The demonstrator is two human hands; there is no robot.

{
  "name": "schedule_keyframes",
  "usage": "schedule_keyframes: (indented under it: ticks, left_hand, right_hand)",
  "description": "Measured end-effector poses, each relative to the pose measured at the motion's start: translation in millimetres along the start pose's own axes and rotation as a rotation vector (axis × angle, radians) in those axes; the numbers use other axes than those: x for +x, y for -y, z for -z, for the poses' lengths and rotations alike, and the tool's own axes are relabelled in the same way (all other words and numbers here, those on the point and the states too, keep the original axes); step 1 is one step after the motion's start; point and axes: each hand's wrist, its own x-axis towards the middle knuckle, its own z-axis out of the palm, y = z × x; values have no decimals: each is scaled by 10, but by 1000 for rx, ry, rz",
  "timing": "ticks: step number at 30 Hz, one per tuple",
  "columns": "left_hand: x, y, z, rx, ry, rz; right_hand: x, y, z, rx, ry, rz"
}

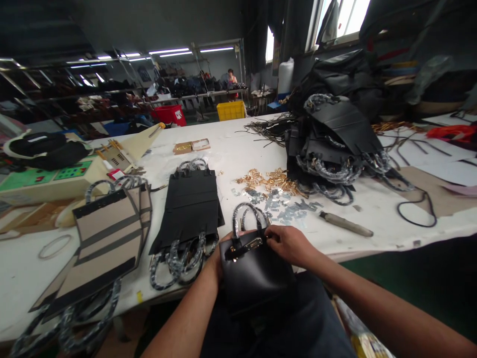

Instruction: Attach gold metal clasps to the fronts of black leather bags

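A small black leather bag panel (255, 278) rests against my lap at the table's front edge, its wrapped handles (248, 214) sticking up. My left hand (219, 253) grips the panel's left top corner from behind. My right hand (288, 243) pinches the gold metal clasp (253, 244) at the panel's top edge. A pile of gold fittings (270, 181) and silver plates (283, 209) lies just beyond on the white table (238, 154).
A stack of black panels (192, 209) lies to the left, with beige striped panels (108, 238) further left. A big heap of black panels (335, 139) sits at right. A metal tool (345, 223) lies near the edge. A machine (48, 181) stands far left.
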Motion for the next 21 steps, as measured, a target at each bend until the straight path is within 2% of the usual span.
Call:
schedule_keyframes:
  ticks: [8, 14, 18, 21]
  left_hand:
    - [4, 16, 58, -12, 84, 12]
    - [-25, 11, 43, -19, 76, 14]
    - [-96, 12, 32, 2, 59, -22]
    - [-189, 35, 38, 33, 140, -86]
  right_hand:
    - [53, -1, -54, 14, 22, -52]
    - [129, -7, -97, 151, 18, -135]
    - [173, -47, -2, 228, 118, -143]
    - [181, -79, 115, 93, 110, -99]
